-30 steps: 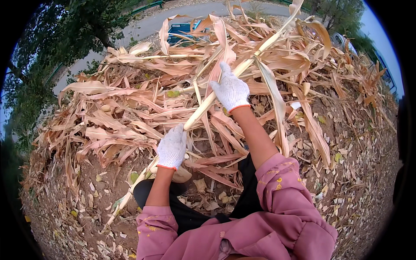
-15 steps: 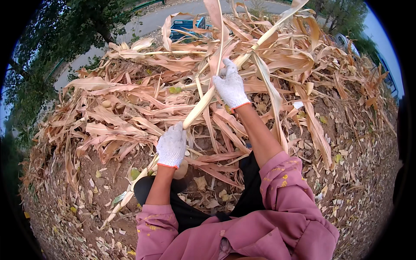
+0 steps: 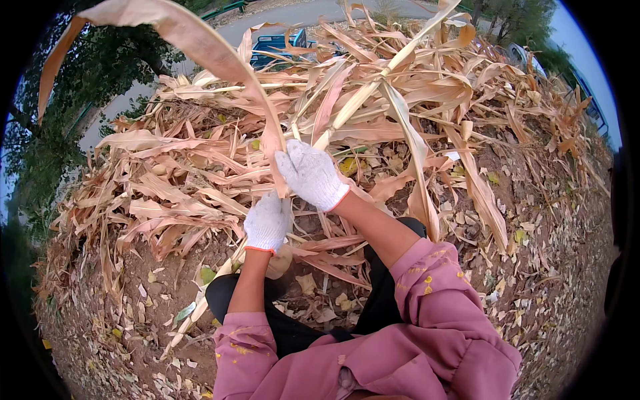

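A long pale corn stalk (image 3: 353,107) runs slantwise from the ground at lower left, past both hands, to the top right. My left hand (image 3: 268,223), in a white knit glove with an orange cuff, is closed around its lower part. Just above and to the right, my right hand (image 3: 312,177), gloved alike, is closed at the base of a long dry corn leaf (image 3: 227,57). That leaf arches up and over to the upper left. My right fingers cover part of the stalk, so whether they also grip it is hidden.
A heap of dry corn stalks and leaves (image 3: 180,180) spreads ahead of me. Fallen leaves litter the brown soil (image 3: 133,327). My dark-trousered knees (image 3: 223,293) frame the ground below my hands. Beyond the heap are a blue cart-like thing (image 3: 280,43), a paved road (image 3: 320,12) and trees (image 3: 113,47).
My right hand has come down and left along the stalk, close to my left hand. The long leaf has swung from upright to arching leftward. My left hand has barely moved.
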`<state>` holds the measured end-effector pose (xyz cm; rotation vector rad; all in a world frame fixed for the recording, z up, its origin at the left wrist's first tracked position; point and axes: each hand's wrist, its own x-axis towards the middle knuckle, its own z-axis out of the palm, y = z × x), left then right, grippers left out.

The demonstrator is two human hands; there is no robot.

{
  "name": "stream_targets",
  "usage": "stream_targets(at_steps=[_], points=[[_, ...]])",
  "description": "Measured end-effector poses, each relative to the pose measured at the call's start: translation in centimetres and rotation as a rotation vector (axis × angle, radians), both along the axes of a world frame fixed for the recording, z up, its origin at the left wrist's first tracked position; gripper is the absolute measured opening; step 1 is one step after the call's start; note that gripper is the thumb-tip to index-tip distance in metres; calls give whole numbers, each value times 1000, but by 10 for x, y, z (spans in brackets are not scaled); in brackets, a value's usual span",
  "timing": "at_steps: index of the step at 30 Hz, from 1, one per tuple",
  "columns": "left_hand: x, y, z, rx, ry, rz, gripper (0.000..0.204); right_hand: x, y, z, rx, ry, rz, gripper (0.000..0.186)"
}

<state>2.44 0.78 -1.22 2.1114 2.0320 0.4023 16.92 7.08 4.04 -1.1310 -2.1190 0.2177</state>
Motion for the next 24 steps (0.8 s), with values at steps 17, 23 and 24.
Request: stream_targets(at_steps=[17, 23, 24], points=[[-19, -5, 17, -127, -198, 27, 31, 153, 72, -4, -212, 425, -892, 49], [-12, -1, 19, -130, -232, 2, 33, 155, 104, -57, -422, 548, -617, 35], [-16, -4, 18, -150, -214, 29, 35, 131, 99, -50, -515, 628, -648, 29]])
